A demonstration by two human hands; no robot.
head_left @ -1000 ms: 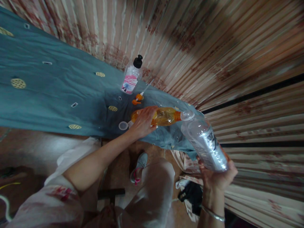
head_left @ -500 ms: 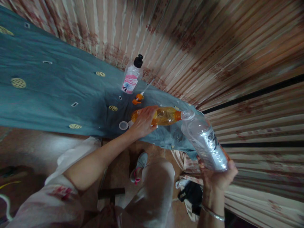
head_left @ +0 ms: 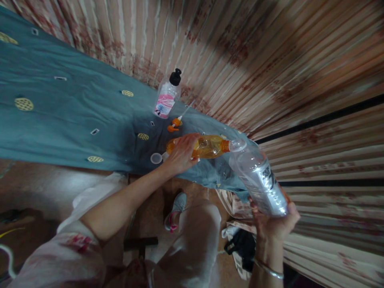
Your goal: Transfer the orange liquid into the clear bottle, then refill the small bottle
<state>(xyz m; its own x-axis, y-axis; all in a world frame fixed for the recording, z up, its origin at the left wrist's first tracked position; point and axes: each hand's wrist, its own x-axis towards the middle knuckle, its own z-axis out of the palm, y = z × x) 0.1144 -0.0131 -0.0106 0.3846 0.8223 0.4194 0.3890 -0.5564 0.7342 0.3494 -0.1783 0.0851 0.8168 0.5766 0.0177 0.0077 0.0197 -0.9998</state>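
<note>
Two bottles meet mouth to mouth over the near right corner of a teal cloth (head_left: 66, 116) that covers the table. Largest is the clear bottle (head_left: 259, 180), tilted with its open mouth up and to the left, its base gripped from below by the right hand (head_left: 274, 224), fingers wrapped around it. Next is the orange bottle (head_left: 207, 147), lying almost level, its orange neck touching the clear bottle's mouth; the left hand (head_left: 181, 154) clasps its body from above. Toward the cloth's far edge stands a pink-labelled pump bottle (head_left: 166, 98) with a black top. Just nearer lies a small orange sprayer head (head_left: 174, 124), and beside the left hand sits a small clear cap (head_left: 156, 158).
</note>
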